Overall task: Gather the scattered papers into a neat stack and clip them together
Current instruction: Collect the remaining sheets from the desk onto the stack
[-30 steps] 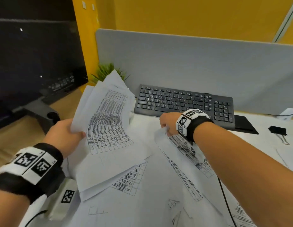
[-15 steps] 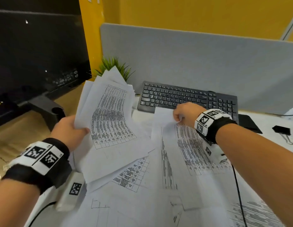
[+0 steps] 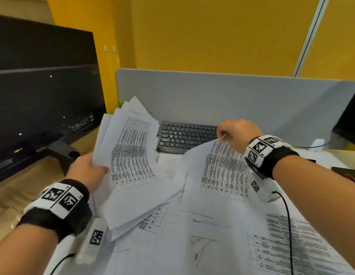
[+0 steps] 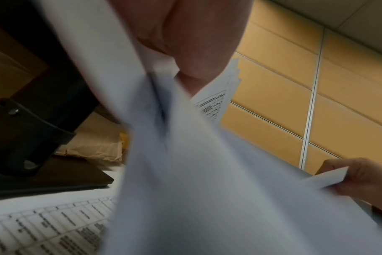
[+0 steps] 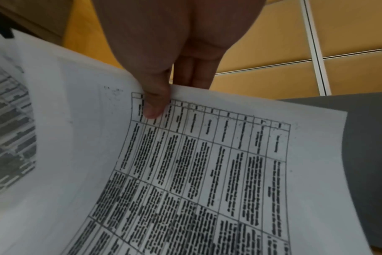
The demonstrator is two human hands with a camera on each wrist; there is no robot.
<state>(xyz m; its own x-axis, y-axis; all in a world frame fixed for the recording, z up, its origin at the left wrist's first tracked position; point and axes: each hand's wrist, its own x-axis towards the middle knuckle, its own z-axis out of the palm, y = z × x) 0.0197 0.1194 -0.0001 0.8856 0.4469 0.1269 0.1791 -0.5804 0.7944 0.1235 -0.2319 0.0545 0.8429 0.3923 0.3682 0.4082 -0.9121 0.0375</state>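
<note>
My left hand (image 3: 89, 167) grips a loose bundle of printed papers (image 3: 131, 155) by its left edge and holds it tilted up above the desk; in the left wrist view the same bundle (image 4: 185, 172) fills the frame, blurred. At the right, my right hand (image 3: 235, 133) pinches the top edge of a single printed sheet (image 3: 222, 175) and holds it lifted off the desk. The right wrist view shows the thumb (image 5: 155, 103) pressed on that table-printed sheet (image 5: 207, 172), with the fingers behind it. More sheets (image 3: 202, 235) lie scattered flat on the desk below. No clip is in sight.
A black keyboard (image 3: 184, 135) lies behind the papers, in front of a grey partition (image 3: 232, 100). A dark monitor (image 3: 43, 92) on its stand (image 3: 63, 153) is at the left. A black cable (image 3: 289, 225) runs over the sheets at the right.
My right hand has lifted the single sheet up off the desk and moved it rightward. The bundle in my left hand is raised slightly. The head view has tilted up.
</note>
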